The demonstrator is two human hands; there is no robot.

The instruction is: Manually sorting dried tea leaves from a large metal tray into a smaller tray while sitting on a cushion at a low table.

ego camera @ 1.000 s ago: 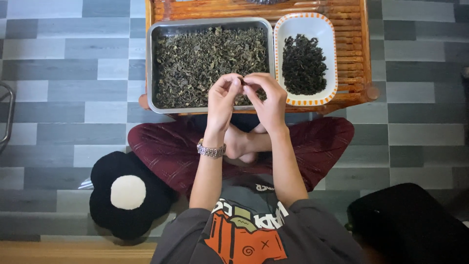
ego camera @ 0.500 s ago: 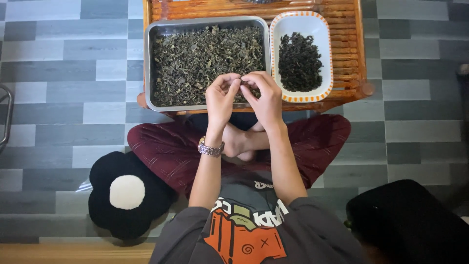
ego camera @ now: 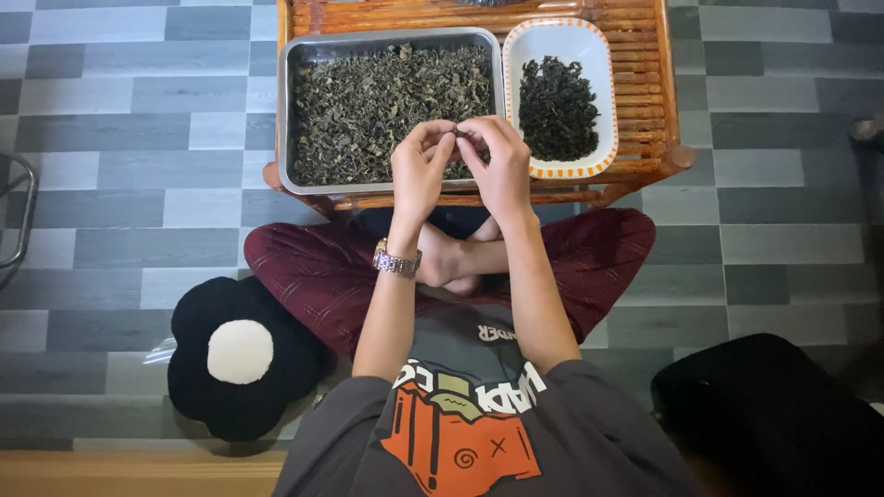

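Dark leaf pinched between fingertips of left hand and right hand, held just above near edge of metal tray. Both hands curled, fingers drawn together on the leaf; neither spread flat.

Risks, as judged from this pose: leaf small and brittle-looking, liable to crumble under too hard a pinch or slip from too light a one; a slip over the tray rim sends the bit onto lap or floor rather than back among loose leaves. Drift rightward risks dropping it unsorted into white dish, whose darker pile sits just beside the tray. Wrists hang close to the tray's near rim; a knock there could jolt tray and dish on wooden table.

Room: tray and dish fill most of the table, little bare wood at right and far edges. Open space above both vessels. Crossed legs tucked against the table's near edge. Black cushion left, dark bag right, both well apart from the hands.
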